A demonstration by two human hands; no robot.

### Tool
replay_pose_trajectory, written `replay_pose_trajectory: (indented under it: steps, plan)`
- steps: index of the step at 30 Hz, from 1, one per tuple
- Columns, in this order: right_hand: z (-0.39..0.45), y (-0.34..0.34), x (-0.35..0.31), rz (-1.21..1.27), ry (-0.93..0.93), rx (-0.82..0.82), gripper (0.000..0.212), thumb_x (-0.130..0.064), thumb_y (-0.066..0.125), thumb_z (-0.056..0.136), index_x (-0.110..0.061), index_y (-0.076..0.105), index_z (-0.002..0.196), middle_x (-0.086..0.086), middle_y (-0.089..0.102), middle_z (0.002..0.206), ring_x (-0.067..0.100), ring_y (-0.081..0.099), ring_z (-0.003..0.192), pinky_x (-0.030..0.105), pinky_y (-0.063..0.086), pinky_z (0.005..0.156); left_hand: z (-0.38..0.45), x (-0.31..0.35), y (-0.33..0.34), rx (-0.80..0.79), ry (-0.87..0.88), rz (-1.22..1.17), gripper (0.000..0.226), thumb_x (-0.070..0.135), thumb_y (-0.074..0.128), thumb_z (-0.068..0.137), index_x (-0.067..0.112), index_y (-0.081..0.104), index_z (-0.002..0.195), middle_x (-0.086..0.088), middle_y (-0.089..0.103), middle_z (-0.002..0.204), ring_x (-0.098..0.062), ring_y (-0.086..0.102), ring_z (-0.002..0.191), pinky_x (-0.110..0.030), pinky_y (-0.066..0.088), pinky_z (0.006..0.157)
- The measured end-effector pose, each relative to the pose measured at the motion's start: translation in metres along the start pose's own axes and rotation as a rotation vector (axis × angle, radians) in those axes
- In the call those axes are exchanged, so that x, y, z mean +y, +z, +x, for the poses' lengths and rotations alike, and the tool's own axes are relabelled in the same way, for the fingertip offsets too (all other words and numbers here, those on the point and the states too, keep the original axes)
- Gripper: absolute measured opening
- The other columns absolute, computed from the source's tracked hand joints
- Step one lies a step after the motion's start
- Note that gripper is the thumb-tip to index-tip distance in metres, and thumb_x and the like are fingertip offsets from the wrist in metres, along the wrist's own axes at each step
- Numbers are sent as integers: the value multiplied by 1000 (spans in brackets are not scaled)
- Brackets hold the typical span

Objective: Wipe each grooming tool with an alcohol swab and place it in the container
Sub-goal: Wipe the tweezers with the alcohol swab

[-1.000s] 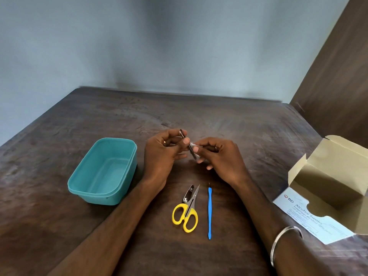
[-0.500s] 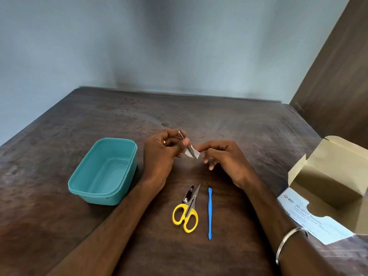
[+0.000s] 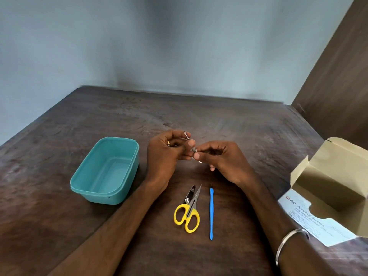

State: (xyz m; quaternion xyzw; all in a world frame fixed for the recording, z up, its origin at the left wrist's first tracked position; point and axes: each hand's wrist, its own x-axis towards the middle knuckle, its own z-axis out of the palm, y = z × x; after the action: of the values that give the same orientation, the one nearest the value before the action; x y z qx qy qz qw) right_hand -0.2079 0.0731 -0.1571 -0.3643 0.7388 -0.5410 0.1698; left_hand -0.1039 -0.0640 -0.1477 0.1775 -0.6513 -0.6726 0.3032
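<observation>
My left hand pinches a small metal grooming tool, whose tip sticks up above the thumb. My right hand presses a white alcohol swab against the tool's lower end; the swab is mostly hidden by the fingers. A teal container stands empty to the left of my left hand. Nearer to me on the table lie yellow-handled scissors, a silver nail clipper touching the scissor blades, and a thin blue stick tool.
An open cardboard box of alcohol swabs sits at the right edge of the dark wooden table. A wall stands behind the table and a brown panel rises at the right. A metal bangle circles my right wrist.
My right hand drew away from the tool half a second ago with the swab showing, then came back and closed the swab on the tool again. The left hand stayed in place.
</observation>
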Motion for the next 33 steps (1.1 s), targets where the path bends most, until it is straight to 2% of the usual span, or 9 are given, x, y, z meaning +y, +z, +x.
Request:
replay_pose_trajectory:
  steps: [2,5,9,14,18,23,27,33]
  plan:
    - [0,2,-1,-80,-15,-5,9,-28,75,87,-22,78,92,-2,75,82,10,62,63,24,50,57,1,-1,0,24,14,24,19,7,76,80,9,71,98,-10,76,84,-21,74,67,-28,60,58]
    - [0,3,-2,-164,-41,-22,8,-31,72,89,-25,78,90,-6,74,80,11,64,67,21,49,60,3,-1,0,73,24,12,19,5,75,80,7,71,99,-10,75,82,-19,73,67,-25,59,60]
    - [0,2,-3,-167,-45,-33,5,-28,74,88,-29,77,85,-9,73,76,6,64,64,16,49,57,4,0,-1,100,27,-16,17,1,73,82,9,71,97,-10,75,86,-19,75,74,-24,60,62]
    - [0,1,-1,-135,-39,-3,3,-26,76,86,-27,78,86,-6,74,77,14,67,65,18,52,56,3,-1,1,115,20,-66,16,-1,73,82,7,70,96,-14,74,86,-22,74,73,-24,60,61]
    - [0,2,0,-154,-56,16,4,-28,76,85,-25,78,87,-12,73,79,4,67,73,13,49,60,3,-3,2,70,-1,-63,18,-1,71,83,5,69,100,-16,74,87,-23,74,72,-25,60,62]
    - [1,4,2,-106,-45,58,7,-30,76,86,-24,79,89,-12,72,80,8,67,77,17,51,57,4,-5,-1,26,-34,-61,21,2,72,83,3,68,104,-14,75,89,-24,75,75,-28,61,65]
    - [1,6,0,-86,-42,65,9,-29,75,86,-22,79,90,-7,74,81,10,67,76,18,51,55,5,-3,0,81,-20,-89,18,1,73,82,5,69,99,-13,75,85,-22,74,71,-27,61,63]
    - [1,5,-1,-63,-30,74,6,-26,75,86,-24,79,89,-7,72,81,10,65,71,18,50,50,5,-3,0,147,23,-96,17,6,75,82,9,69,98,-11,75,86,-23,75,75,-28,61,63]
